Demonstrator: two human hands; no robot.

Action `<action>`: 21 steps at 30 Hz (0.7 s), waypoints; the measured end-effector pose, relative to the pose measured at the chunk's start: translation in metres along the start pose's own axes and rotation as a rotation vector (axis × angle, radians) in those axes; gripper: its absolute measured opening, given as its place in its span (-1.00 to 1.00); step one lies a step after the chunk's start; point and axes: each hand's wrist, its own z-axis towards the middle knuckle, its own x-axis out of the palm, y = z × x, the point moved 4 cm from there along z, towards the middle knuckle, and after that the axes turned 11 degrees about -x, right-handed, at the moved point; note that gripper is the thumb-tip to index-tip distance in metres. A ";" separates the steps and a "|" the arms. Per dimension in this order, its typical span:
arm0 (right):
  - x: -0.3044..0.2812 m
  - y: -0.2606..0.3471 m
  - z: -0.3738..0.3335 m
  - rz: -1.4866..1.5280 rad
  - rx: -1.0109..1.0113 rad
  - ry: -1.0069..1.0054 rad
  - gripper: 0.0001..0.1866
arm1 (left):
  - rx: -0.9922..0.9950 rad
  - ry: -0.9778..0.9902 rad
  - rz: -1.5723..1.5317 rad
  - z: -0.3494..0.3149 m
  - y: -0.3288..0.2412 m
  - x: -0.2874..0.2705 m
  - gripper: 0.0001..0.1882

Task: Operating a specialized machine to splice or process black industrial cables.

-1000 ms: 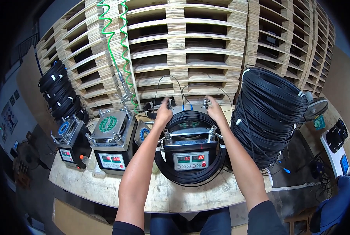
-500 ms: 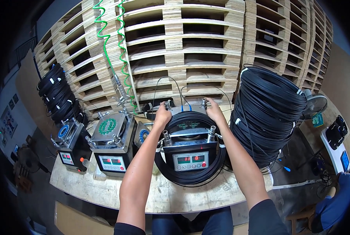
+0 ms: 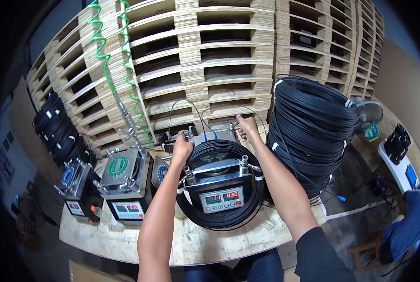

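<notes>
"Where do the hands lie against those far posts?"

"Left grip (image 3: pixel 182 149) is right at the far left post (image 3: pixel 186 135), fingers curled around it, so that one seems grasped."

"And the right grip (image 3: pixel 249 128)?"

"Just to the right of the far right post (image 3: pixel 231 127), fingers half bent. From here I can't tell whether it touches or grasps anything."

"So each post has its own near hand."

"Yes. Both posts stand upright at the far corners of the machine with the lit panel (image 3: pixel 221 199), in the middle of the worktop (image 3: pixel 191 246). The left post lies against its hand; the right one is inward of its hand."

"And the black cable coil (image 3: pixel 219 222)?"

"Looped around the machine, nearer the body, between the forearms. The two blue connectors (image 3: pixel 215 135) sit between the posts."
</notes>
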 end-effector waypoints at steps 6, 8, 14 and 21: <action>-0.001 -0.040 0.042 -0.227 -0.006 -0.194 -0.60 | 0.002 0.032 0.021 0.003 -0.007 0.015 -0.25; 0.005 -0.038 0.047 -0.194 -0.082 -0.225 -0.69 | -0.001 0.051 -0.046 0.008 0.000 0.012 -0.25; 0.022 -0.026 0.012 0.476 0.081 0.000 -0.88 | 0.022 0.005 -0.011 0.015 0.017 -0.005 -0.26; 0.008 -0.038 0.035 0.026 -0.284 -0.109 -0.80 | 0.013 0.069 -0.026 0.021 0.015 0.005 -0.25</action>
